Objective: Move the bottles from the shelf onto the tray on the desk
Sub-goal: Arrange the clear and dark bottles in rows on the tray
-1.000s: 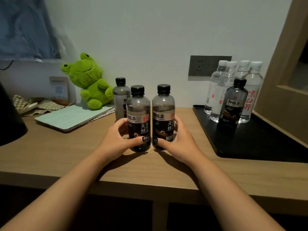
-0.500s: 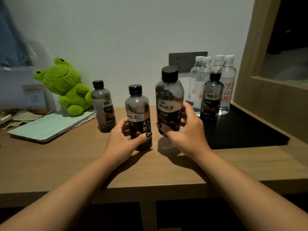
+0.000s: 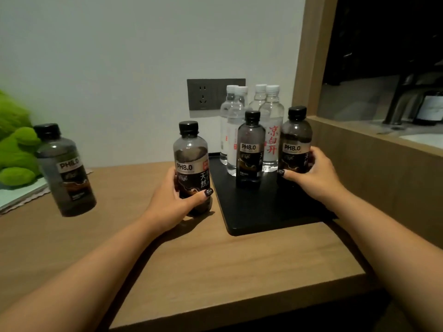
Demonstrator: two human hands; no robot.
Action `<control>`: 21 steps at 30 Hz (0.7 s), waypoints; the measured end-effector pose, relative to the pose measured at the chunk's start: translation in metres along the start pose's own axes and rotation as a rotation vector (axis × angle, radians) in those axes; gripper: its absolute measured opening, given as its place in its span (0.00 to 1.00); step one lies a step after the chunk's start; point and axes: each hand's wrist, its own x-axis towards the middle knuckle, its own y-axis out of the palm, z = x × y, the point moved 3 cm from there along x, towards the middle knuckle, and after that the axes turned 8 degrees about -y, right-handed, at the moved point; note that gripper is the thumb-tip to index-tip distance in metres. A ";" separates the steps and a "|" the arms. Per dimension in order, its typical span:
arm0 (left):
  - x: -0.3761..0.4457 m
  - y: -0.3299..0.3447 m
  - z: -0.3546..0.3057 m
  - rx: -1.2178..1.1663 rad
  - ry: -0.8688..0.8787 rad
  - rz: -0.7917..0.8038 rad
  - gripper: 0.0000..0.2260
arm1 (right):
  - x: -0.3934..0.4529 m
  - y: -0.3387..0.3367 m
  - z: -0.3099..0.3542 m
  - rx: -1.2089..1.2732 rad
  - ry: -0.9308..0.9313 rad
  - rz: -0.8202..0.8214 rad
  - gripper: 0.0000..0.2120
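Right hand (image 3: pixel 314 173) grips a dark PH8.0 bottle (image 3: pixel 296 142) over the black tray (image 3: pixel 259 212) at centre right, left hand (image 3: pixel 172 200) grips another (image 3: pixel 191 168) on the desk (image 3: pixel 215 264) beside it; each should be set down upright, clear of neighbours.

Lighting: dim, warm, greyish cast over the wall (image 3: pixel 107 68). Soft shadows are thrown on the worktop (image 3: pixel 215 259) beneath the arms. Far-left bottle (image 3: pixel 64 171) is smeared by blur and leans from wide-angle distortion. Upper right is lost in darkness.
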 end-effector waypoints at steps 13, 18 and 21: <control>0.035 0.014 0.006 0.020 -0.037 -0.022 0.35 | 0.035 0.021 -0.025 -0.036 -0.008 0.089 0.36; 0.036 0.017 0.009 -0.018 -0.045 -0.040 0.31 | 0.037 0.030 -0.035 -0.106 0.037 0.143 0.32; 0.036 0.017 0.009 0.011 -0.037 -0.046 0.30 | 0.039 0.028 -0.038 -0.160 0.063 0.118 0.34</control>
